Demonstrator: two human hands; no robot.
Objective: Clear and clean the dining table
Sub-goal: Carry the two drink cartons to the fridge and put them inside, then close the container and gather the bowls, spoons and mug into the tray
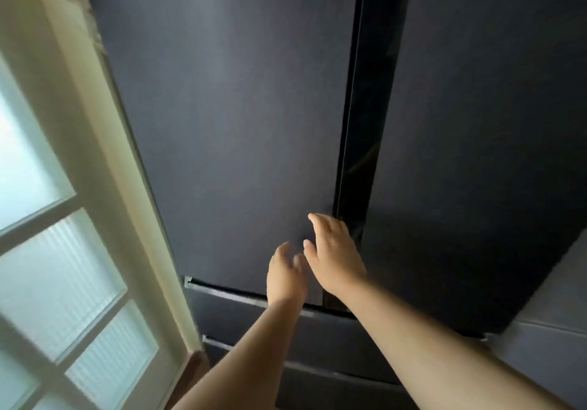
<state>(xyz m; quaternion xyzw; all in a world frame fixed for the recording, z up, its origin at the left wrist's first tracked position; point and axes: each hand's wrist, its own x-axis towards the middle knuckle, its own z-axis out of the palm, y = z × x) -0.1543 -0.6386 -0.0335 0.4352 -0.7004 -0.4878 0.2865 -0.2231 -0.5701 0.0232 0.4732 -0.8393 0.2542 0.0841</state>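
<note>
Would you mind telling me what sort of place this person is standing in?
Probably a home kitchen or the space beside one. A tall dark French-door refrigerator with drawers below fills the view, a frosted-glass paned door stands to its left, and both hands, left hand and right hand, reach toward the fridge doors.

No text, label, brand, number or sign can be read anywhere. The dark refrigerator doors [238, 124] are plain, and the frosted glass door [63, 251] at 9 o'clock carries no lettering.
</note>
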